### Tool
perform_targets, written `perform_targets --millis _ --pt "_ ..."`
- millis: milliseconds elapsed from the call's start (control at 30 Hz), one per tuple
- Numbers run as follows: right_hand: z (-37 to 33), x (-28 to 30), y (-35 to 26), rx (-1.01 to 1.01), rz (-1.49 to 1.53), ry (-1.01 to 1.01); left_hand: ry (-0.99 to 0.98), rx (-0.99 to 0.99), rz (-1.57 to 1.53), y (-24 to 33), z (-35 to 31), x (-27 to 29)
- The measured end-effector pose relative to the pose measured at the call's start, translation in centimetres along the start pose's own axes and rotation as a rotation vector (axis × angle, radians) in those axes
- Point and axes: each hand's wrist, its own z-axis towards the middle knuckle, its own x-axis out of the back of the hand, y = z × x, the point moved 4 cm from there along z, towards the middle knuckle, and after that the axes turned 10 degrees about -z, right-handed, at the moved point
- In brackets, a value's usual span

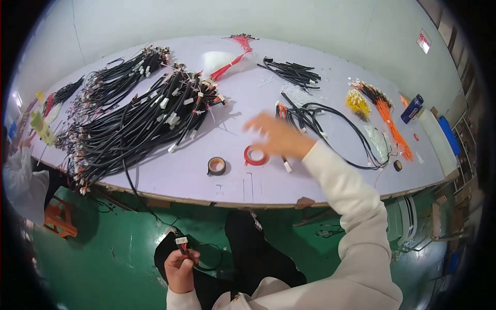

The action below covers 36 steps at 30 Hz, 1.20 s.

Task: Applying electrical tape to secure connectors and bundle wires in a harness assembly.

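Observation:
Low over my lap, my left hand (180, 273) pinches a black cable just behind its white plug connector (181, 241), where short red and black wires show. Its cable loops beside my leg, and a black cable runs from the table edge down toward the hand. Above the table, my right hand (279, 135) is blurred by motion, with its fingers spread and nothing seen in them. Just under its fingers lies a roll of red tape (248, 160). A roll of black tape (216, 166) rests to the left of it. Black cables with white connectors (315, 121) lie beyond my right wrist.
A large heap of black cable harnesses (150, 116) covers the table's left side. Farther back are red wires (226, 70) and a black cable bundle (292, 73). Orange wires (393, 129), yellow wires (357, 105) and a dark blue can (412, 109) sit at the right. An orange stool (59, 219) stands below left.

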Motion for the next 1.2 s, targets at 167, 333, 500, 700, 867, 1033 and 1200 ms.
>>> perform_targets --millis 167,333,500,700,867,1033,1200 --pt "3.0 8.0 20.6 -0.457 -0.422 0.331 -0.084 0.023 -0.214 -2.0 3.7 0.3" --pt "1.1 3.8 28.2 -0.887 -0.693 -0.002 -0.057 0.081 -0.222 -2.5 5.2 -0.8" --pt "1.1 4.4 26.9 -0.822 -0.786 0.08 -0.068 0.147 -0.257 -3.0 5.4 -2.1" --pt "-1.1 6.8 24.9 -0.693 -0.649 0.26 -0.025 0.171 -0.356 -2.3 3.9 -3.5" --pt "-3.1 8.0 22.5 -0.619 -0.854 -0.166 -0.12 0.168 -0.265 -2.0 0.2 -3.6" --pt "-6.5 9.3 14.2 -0.549 -0.832 0.105 -0.138 0.198 -0.2 -1.7 -2.2 -4.2" --pt "-10.1 0.2 -5.0 -0.332 0.45 0.135 -0.178 0.244 -0.341 -1.5 -4.8 -3.5"
